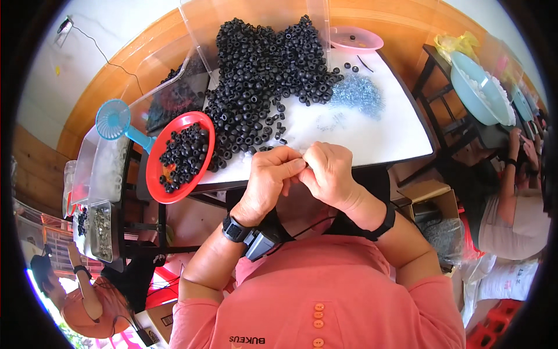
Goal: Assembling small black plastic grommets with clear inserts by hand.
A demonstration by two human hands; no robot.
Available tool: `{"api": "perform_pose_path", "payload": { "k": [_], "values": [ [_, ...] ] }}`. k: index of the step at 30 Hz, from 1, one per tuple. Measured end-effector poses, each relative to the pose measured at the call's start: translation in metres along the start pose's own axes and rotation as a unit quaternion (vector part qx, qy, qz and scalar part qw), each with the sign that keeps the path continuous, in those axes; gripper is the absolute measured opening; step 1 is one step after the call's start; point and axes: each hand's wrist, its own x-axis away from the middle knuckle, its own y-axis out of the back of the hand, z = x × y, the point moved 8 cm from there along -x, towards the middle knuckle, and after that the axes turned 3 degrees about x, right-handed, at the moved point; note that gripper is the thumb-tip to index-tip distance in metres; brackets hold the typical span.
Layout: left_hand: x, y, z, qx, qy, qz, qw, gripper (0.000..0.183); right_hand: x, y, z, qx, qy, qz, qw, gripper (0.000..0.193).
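Note:
My left hand (267,181) and my right hand (332,175) meet at the table's front edge, fingertips pinched together. Between them shows a small dark bit; the fingers cover most of it, so its kind cannot be made out. Beyond the hands, a large heap of small black ring-shaped pieces (250,70) spreads over the white tabletop (401,131). Small clear-bluish pieces (357,96) lie piled to the right of the heap. A red plate (152,177) full of the same black pieces stands left of my left hand, tilted at the table's edge.
Behind the red plate is a blue handheld fan (113,119). A pink dish (372,42) stands at the back, near a clear plastic bin wall (318,35). At right, a pale blue basin (474,96) holds white pieces beside a co-worker's hands (523,148). Another person (96,305) sits lower left.

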Motion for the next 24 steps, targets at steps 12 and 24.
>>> {"api": "perform_pose_path", "payload": {
  "k": [12, 24],
  "values": [
    [0.043, 0.094, -0.082, -0.156, -0.123, -0.266, 0.943, 0.016, 0.008, 0.054, -0.068, -0.13, -0.178, -0.051, 0.974, 0.023],
    [-0.017, -0.009, -0.055, -0.405, -0.337, -0.077, 0.847, 0.013, 0.029, 0.059, -0.101, -0.216, -0.279, -0.1, 0.931, 0.021]
  ]
}}
